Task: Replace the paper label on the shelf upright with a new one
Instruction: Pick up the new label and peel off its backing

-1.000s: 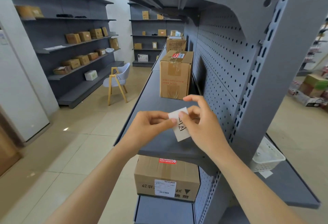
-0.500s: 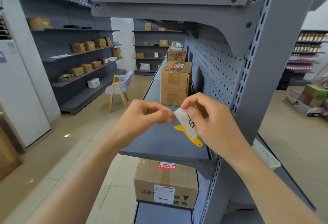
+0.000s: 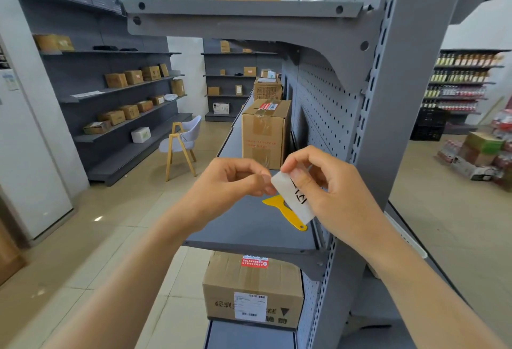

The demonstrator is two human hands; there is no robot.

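A white paper label (image 3: 294, 199) with black marks is held in front of the grey shelf. My right hand (image 3: 329, 188) pinches it between thumb and fingers. My left hand (image 3: 235, 182) pinches the label's left corner with its fingertips. The grey shelf upright (image 3: 393, 116), with two rows of slots, rises just right of my right hand; I see no label on its visible face. A yellow plastic scraper (image 3: 285, 211) lies on the shelf board (image 3: 249, 227) under the label, partly hidden by it.
A taped cardboard box (image 3: 264, 132) stands on the same shelf behind my hands, with more boxes beyond. Another box (image 3: 252, 290) sits on the shelf below. A grey perforated back panel (image 3: 324, 105) runs along the right. A chair (image 3: 182, 141) stands in the aisle.
The view has tilted upward, showing the upper shelf bracket and the yellow scraper. Both hands have stayed on the label, which now tilts more steeply down to the right.
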